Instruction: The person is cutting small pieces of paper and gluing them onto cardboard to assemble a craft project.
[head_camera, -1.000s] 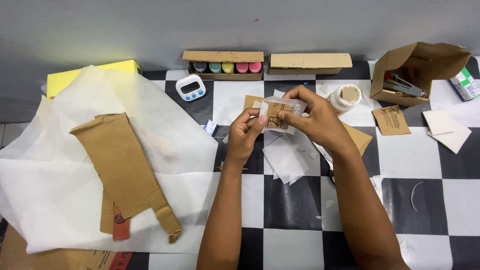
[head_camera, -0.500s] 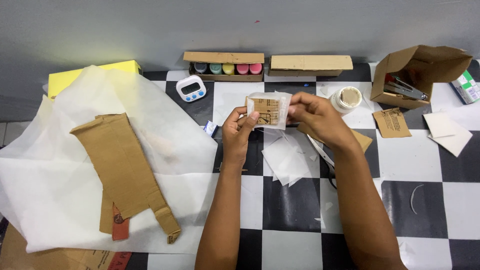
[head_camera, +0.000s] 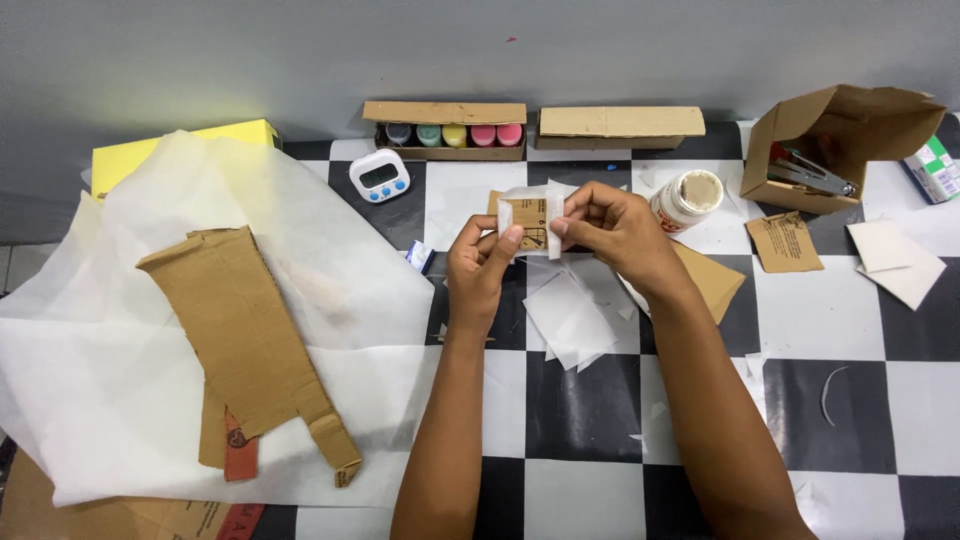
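Both hands are raised above the black-and-white chequered tabletop (head_camera: 850, 330), near its far edge. The left hand (head_camera: 482, 262) and the right hand (head_camera: 610, 225) together pinch a small brown cardboard rectangle wrapped in thin white translucent paper (head_camera: 530, 220); the left thumb and fingers are closed on its lower left edge, and the right fingers are closed on its right side. The piece is held clear of the table, facing the camera.

Loose white paper offcuts (head_camera: 570, 315) lie directly beneath the hands. A white glue pot with a round lid (head_camera: 688, 198) stands just beside the right hand. A small white digital timer (head_camera: 379, 176) sits to the left of the hands. A large sheet of white tissue paper (head_camera: 120, 400) covers the left side, bearing a long brown corrugated cardboard cut-out (head_camera: 245, 335). An open cardboard box holding metal tools (head_camera: 835, 145) stands at far right.
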